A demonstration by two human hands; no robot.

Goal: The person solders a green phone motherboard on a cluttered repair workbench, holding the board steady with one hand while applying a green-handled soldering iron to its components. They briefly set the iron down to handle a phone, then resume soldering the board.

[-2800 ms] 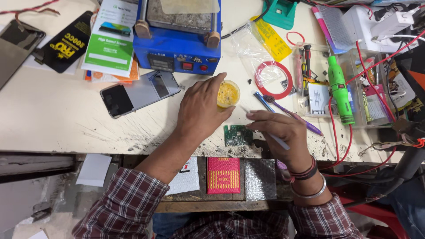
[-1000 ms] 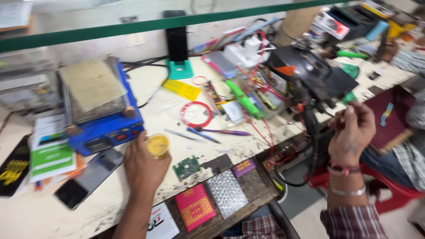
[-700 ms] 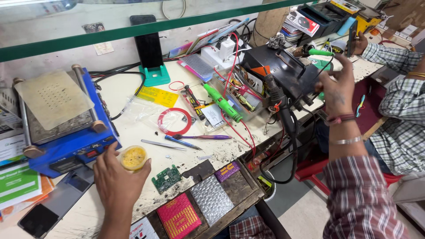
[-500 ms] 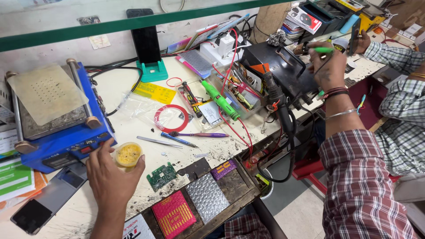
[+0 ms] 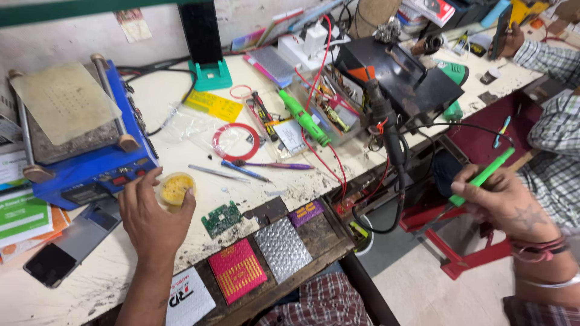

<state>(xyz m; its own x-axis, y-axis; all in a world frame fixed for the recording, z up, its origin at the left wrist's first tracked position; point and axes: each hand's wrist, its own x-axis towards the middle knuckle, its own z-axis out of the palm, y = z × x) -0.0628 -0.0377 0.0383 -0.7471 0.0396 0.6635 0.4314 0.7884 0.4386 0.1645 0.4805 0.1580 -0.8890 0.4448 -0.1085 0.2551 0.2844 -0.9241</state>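
My left hand (image 5: 151, 217) rests on the worn white bench and grips a small round tin of yellow paste (image 5: 176, 189) between thumb and fingers. A small green circuit board (image 5: 222, 218) lies just right of that hand, untouched. My right hand (image 5: 504, 205) is off the bench's right end, above the floor. It is closed around a green-handled soldering iron (image 5: 483, 174) whose cable runs back towards the black station (image 5: 405, 72).
A blue hot-plate machine (image 5: 78, 139) stands at the left, a dark phone (image 5: 66, 247) below it. A red wire coil (image 5: 235, 142), tweezers (image 5: 217, 174), a pen (image 5: 281, 165) and a green driver (image 5: 305, 118) litter the middle. A co-worker's checked sleeve (image 5: 562, 121) is at right, a red stool (image 5: 447, 241) below.
My right hand left the circuit board, reached up to the black station, took the green-handled iron and came down to the right. My left hand kept the yellow tin. The view swung right.
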